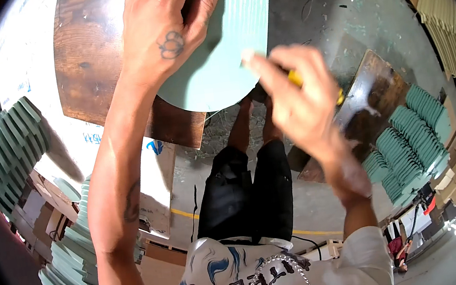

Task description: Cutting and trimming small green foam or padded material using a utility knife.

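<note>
Green sheet: I have the pale green sheet [221, 84] at twelve o'clock, rounded end toward six, jutting past the dark wooden board [86, 57]; I take that overhang as leaving its rim free.
Left grip: the left hand [167, 28] lies at eleven o'clock, palm down on the sheet, thumb apart from the fingers and clamped on nothing; probably weight to stop it sliding.
Right grip: at two o'clock the right hand [304, 91], blurred, is closed around a yellow tool [295, 78]; I cannot tell whether its fingertips touch the sheet.
Board: at ten o'clock on the white table [24, 58], perhaps to protect the tabletop.
Stacks: green pieces stand in rows [408, 147] past three o'clock and in another row [12, 153] at nine, likely grouped to save room.
</note>
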Demonstrator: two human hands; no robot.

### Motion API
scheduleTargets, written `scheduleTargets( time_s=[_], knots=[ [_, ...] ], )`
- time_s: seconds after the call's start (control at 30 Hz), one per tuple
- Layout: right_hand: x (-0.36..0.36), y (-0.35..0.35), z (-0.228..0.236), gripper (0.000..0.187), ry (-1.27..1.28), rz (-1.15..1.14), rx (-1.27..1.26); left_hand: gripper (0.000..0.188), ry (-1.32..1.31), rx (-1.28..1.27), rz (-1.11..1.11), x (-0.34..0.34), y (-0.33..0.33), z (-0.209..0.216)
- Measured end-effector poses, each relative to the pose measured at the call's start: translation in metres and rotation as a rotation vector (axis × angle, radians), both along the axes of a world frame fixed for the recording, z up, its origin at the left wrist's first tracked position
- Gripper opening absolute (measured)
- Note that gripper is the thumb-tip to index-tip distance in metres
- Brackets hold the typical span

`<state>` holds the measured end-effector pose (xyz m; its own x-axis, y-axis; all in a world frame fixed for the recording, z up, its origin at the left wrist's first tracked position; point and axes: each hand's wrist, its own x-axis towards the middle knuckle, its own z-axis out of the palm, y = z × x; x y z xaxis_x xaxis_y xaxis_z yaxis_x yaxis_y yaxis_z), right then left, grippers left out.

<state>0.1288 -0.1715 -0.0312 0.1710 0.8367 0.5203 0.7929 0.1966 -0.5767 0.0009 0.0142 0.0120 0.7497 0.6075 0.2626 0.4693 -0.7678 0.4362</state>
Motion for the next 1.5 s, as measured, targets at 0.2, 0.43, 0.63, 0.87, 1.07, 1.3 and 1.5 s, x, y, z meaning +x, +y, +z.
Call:
scheduleTargets(
  time_s=[0.2, 0.43, 0.63, 0.87, 1.07, 1.3, 1.5],
  knots=[
    [-0.069, -0.038, 0.013, 0.051, 0.201, 0.011, -0.119, 0.029, 0.001, 0.005, 0.000, -0.003, 0.001, -0.003],
    [-0.079, -0.046, 0.024, 0.058, 0.102, -0.105, -0.271, 0.029, 0.027, -0.049, 0.020, -0.003, 0.000, -0.001],
    [-0.065, -0.042, 0.024, 0.055, 0.197, -0.231, -0.241, 0.029, 0.054, -0.025, 0.015, -0.002, -0.002, 0.005],
    [-0.094, -0.065, 0.051, 0.056, 0.197, 0.218, -0.607, 0.028, 0.092, -0.046, 0.066, 0.002, -0.004, 0.007],
    [-0.050, -0.030, 0.049, 0.063, 0.128, -0.235, -0.351, 0.036, 0.090, -0.104, 0.045, -0.002, -0.001, 0.007],
    [-0.087, -0.057, 0.055, 0.064, 0.096, -0.032, -0.471, 0.029, -0.029, 0.150, 0.002, -0.007, 0.004, -0.013],
    [-0.058, -0.031, 0.052, 0.058, 0.067, -0.266, -0.368, 0.029, -0.014, 0.132, 0.007, -0.010, 0.003, -0.012]
  ],
)
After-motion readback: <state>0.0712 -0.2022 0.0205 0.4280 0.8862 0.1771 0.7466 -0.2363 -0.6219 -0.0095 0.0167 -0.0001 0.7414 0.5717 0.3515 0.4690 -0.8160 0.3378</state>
